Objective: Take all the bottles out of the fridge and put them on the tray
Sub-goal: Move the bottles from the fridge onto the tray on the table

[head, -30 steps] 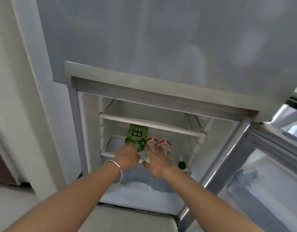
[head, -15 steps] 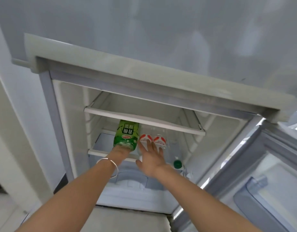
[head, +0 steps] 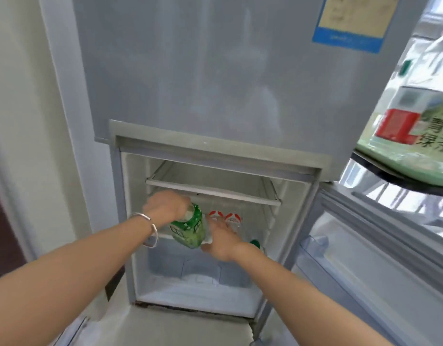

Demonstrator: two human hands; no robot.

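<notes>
Head view. Found the fridge [head: 215,96] with its lower compartment open and the door swung to the right. Observed the left hand [head: 165,206], bracelet [head: 150,229] at the wrist, clenched round the neck of a green bottle [head: 189,229], held tilted over the front left edge of the middle shelf [head: 164,236]. Judged as gripped high and tipped forward to clear the upper shelf [head: 210,193] on the way out. Observed the right hand [head: 221,239] released, fingers stretched toward two red-labelled bottles [head: 232,219] standing side by side behind the middle shelf's front edge. Cannot tell whether touching; judged as lining up the next pick. Noted a green-capped bottle [head: 255,243] lower down, near the right wall, mostly hidden behind the right wrist. Counted at the fridge: four bottles, one of them in hand, three not yet taken. Noted the tray [head: 402,161], pale green, on a dark ledge at the right, kept close by, presumably for short carries. Counted on it at least two tray bottles [head: 400,108], blurred, so no exact count possible. Counted shelves: two.
</notes>
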